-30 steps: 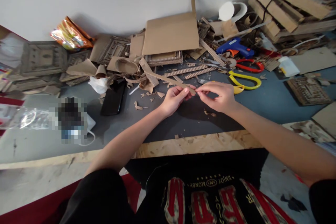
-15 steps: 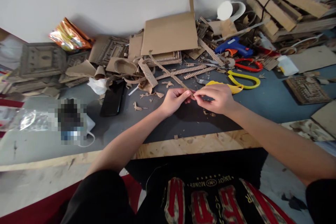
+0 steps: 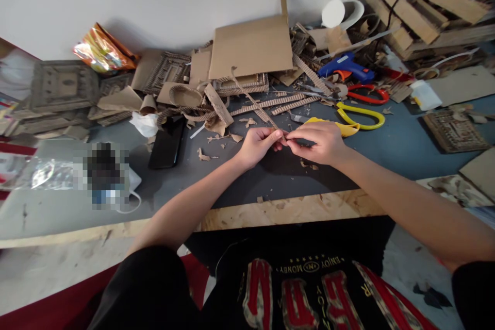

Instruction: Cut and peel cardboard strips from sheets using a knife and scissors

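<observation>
A long thin cardboard strip (image 3: 256,104) runs from my fingers up and left toward the cardboard pile. My left hand (image 3: 260,145) is closed on its near end, thumb on top. Close beside it, my right hand (image 3: 317,143) pinches the tip of the same strip between thumb and fingers. The very end is mostly hidden by my fingertips. Just behind my right hand lie yellow-handled scissors (image 3: 361,117), partly covered by it. Loose corrugated strips (image 3: 296,105) and torn scraps (image 3: 206,155) lie on the dark table past my hands.
A flat cardboard sheet (image 3: 251,47) rests on the pile at the back. To the right are a blue glue gun (image 3: 346,66), red-handled pliers or scissors (image 3: 369,94) and a white bottle (image 3: 425,95). A black phone (image 3: 167,144) lies left. The wooden table edge (image 3: 294,210) runs in front.
The strip's far end has shifted slightly, and its ribbed side now shows near my left hand. Both hands stay together in nearly the same place; the view has moved a little.
</observation>
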Demonstrator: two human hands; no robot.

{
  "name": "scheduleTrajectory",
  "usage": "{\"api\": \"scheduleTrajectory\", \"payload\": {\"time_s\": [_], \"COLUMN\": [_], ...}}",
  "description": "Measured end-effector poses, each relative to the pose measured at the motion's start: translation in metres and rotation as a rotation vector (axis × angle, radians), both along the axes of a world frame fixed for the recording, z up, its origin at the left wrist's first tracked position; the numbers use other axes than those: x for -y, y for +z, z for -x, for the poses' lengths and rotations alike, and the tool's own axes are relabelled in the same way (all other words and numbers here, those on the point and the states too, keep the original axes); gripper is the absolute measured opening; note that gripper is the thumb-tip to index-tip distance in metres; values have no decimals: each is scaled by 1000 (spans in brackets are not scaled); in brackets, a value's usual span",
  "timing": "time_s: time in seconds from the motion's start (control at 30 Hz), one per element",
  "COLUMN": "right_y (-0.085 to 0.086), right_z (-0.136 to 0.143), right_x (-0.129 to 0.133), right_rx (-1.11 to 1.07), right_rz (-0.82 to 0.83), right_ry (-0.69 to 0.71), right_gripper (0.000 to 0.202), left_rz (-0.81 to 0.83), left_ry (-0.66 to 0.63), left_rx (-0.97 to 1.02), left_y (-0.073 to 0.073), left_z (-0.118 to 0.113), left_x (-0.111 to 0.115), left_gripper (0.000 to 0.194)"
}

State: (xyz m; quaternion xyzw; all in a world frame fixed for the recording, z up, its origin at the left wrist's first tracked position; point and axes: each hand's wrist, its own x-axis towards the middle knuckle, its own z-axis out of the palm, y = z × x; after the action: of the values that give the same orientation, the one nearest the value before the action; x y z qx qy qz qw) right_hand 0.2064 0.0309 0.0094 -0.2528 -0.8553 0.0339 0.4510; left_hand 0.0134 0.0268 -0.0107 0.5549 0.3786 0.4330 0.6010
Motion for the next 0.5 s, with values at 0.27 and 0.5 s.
{"api": "scheduleTrajectory", "payload": {"time_s": [0.27, 0.5], "right_y": [3, 0], "right_z": [-1, 0], "right_x": [1, 1], "right_rx": [16, -4], "right_rz": [-66, -45], "right_ry": [11, 14], "right_gripper": [9, 7], "left_rz": [-25, -41], "left_ry": [-14, -5], "left_rx": [-16, -61], "left_y": [2, 4], "left_z": [0, 0], "left_x": [1, 2], "left_gripper": [52, 54]}}
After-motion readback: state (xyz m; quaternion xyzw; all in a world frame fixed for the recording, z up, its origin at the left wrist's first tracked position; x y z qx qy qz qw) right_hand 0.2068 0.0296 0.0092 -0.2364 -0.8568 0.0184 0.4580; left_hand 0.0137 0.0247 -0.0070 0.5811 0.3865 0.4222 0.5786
